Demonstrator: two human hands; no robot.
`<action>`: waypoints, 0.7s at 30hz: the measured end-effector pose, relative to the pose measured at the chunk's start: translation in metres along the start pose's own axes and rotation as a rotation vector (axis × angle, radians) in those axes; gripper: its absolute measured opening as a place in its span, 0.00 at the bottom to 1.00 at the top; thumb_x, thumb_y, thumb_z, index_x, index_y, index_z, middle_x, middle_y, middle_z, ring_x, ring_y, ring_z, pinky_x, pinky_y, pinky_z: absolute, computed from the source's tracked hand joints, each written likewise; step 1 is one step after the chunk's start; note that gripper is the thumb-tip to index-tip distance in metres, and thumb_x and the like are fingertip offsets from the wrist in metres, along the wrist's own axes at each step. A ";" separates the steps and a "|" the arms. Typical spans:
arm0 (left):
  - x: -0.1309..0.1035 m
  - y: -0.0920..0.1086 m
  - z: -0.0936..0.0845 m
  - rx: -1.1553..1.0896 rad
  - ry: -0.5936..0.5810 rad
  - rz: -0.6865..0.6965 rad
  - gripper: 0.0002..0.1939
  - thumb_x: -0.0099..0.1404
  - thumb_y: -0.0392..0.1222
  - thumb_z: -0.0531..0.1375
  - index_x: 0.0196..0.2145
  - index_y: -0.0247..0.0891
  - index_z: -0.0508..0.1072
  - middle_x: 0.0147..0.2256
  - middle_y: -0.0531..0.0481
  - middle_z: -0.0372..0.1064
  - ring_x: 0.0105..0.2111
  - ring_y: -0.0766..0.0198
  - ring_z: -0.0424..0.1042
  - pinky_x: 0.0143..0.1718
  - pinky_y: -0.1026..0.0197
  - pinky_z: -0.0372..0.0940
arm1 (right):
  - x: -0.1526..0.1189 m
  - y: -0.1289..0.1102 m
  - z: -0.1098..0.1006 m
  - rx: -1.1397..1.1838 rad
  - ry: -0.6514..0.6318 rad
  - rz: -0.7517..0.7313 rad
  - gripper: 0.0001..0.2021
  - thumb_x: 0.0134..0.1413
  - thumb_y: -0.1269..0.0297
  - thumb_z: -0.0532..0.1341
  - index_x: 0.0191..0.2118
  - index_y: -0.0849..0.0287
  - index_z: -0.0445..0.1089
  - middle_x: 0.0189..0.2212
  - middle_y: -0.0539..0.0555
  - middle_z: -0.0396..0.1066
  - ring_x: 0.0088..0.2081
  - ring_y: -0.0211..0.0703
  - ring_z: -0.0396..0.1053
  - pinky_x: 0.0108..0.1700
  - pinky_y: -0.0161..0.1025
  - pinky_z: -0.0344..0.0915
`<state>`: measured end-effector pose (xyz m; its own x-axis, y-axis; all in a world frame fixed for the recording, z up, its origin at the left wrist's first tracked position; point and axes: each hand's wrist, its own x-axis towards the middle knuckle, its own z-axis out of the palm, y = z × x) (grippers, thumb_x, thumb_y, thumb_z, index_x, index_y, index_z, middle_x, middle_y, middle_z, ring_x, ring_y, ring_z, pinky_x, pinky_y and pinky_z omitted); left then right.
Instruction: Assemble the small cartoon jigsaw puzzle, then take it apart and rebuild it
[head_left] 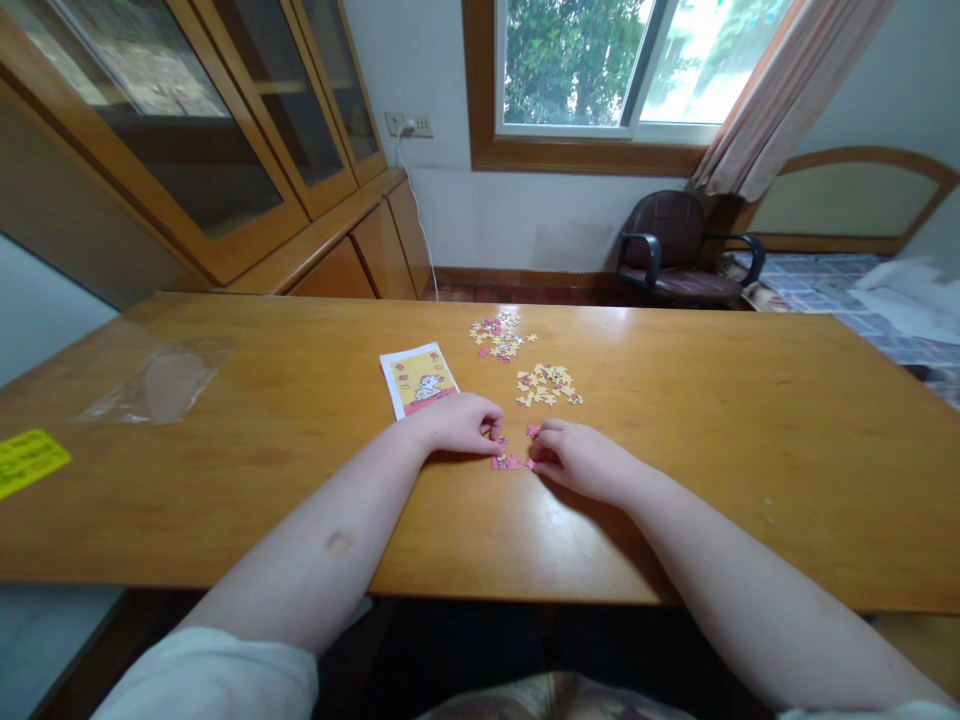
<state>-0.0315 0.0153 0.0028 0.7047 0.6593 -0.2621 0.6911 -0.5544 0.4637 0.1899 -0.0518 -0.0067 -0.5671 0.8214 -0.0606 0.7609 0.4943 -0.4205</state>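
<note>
My left hand (466,424) bends over the table with thumb and fingers closed on a small jigsaw puzzle piece (502,440), mostly covered by the fingertips. Just below it lies a short strip of joined pink puzzle pieces (505,463). Across a narrow gap, my right hand (579,458) has its fingers curled together on a pink puzzle piece (531,464), of which only the edge shows. Another pink piece (533,430) lies by its knuckles. Partly behind my left wrist is a picture card (420,378) with a white animal on yellow and pink.
Loose yellow pieces (550,384) lie beyond my hands, and a mixed pink and yellow pile (501,336) sits farther back. On the wooden table (712,400), a clear plastic bag (161,382) and a yellow label (31,461) are at left. An armchair (671,245) stands behind.
</note>
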 end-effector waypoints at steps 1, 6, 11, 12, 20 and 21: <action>0.000 0.000 0.000 0.003 0.003 0.001 0.11 0.54 0.50 0.62 0.26 0.40 0.69 0.24 0.56 0.66 0.24 0.67 0.62 0.24 0.64 0.51 | 0.000 0.000 0.001 0.005 0.005 0.004 0.05 0.55 0.65 0.62 0.35 0.58 0.74 0.35 0.54 0.71 0.34 0.40 0.69 0.36 0.34 0.61; 0.001 -0.001 0.000 0.008 0.002 0.014 0.11 0.54 0.50 0.61 0.26 0.41 0.69 0.24 0.57 0.66 0.24 0.67 0.62 0.24 0.64 0.51 | 0.000 0.000 0.004 0.014 0.042 -0.014 0.04 0.55 0.66 0.62 0.34 0.58 0.72 0.34 0.53 0.71 0.34 0.39 0.69 0.36 0.34 0.61; 0.001 -0.001 0.000 0.015 -0.001 0.007 0.11 0.54 0.51 0.61 0.26 0.41 0.69 0.25 0.56 0.67 0.24 0.67 0.63 0.24 0.64 0.51 | 0.002 -0.003 0.007 0.020 0.047 -0.032 0.05 0.56 0.65 0.61 0.36 0.59 0.72 0.36 0.54 0.70 0.36 0.40 0.69 0.38 0.35 0.62; 0.001 0.000 0.000 0.015 -0.002 0.006 0.11 0.55 0.51 0.61 0.26 0.41 0.69 0.25 0.56 0.67 0.24 0.67 0.63 0.24 0.64 0.51 | 0.002 -0.004 0.007 0.019 0.047 -0.033 0.05 0.57 0.65 0.60 0.36 0.59 0.72 0.36 0.55 0.70 0.36 0.40 0.69 0.39 0.35 0.62; 0.000 0.002 -0.001 0.021 -0.003 0.004 0.10 0.55 0.50 0.61 0.26 0.40 0.69 0.24 0.57 0.66 0.24 0.67 0.62 0.24 0.65 0.51 | 0.001 -0.004 0.005 0.014 0.056 -0.041 0.07 0.57 0.63 0.60 0.38 0.59 0.74 0.36 0.55 0.70 0.36 0.41 0.70 0.40 0.36 0.64; 0.000 0.001 -0.001 0.019 -0.004 0.004 0.11 0.55 0.50 0.61 0.26 0.40 0.69 0.24 0.57 0.66 0.24 0.68 0.62 0.24 0.65 0.51 | 0.001 -0.004 0.004 0.023 0.061 -0.058 0.08 0.58 0.63 0.60 0.38 0.59 0.74 0.36 0.55 0.70 0.37 0.41 0.70 0.40 0.36 0.64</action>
<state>-0.0306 0.0148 0.0041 0.7084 0.6550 -0.2631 0.6908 -0.5668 0.4489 0.1851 -0.0544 -0.0091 -0.5893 0.8077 0.0191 0.7193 0.5353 -0.4428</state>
